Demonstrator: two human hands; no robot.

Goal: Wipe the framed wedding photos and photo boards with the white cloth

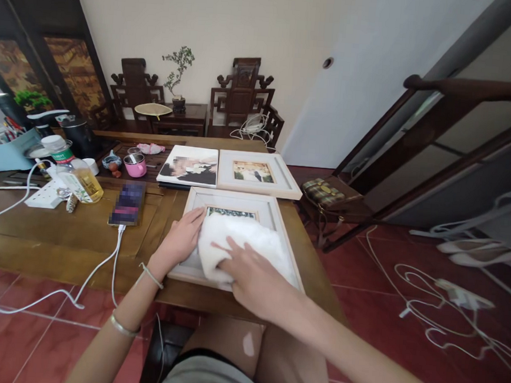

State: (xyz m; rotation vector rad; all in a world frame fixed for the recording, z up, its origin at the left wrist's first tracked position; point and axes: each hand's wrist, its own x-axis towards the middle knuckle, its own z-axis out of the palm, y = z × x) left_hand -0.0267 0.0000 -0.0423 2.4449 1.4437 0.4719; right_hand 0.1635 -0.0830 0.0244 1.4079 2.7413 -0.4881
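At the bench edge, the right grip lay over a white cloth on the near frame; whether it pinched, I couldn't tell. The left grip rested flat on the frame's left side, probably steadying it. Leftward sat a cabled phone; just beyond, a second frame and photo panel crowded the far side.

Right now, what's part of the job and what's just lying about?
In the job: white fluffy cloth under the right hand; nearest picture frame, left hand on its edge.
Lying about: pink cup, smartphone, bottle of yellow liquid, plaid handbag.
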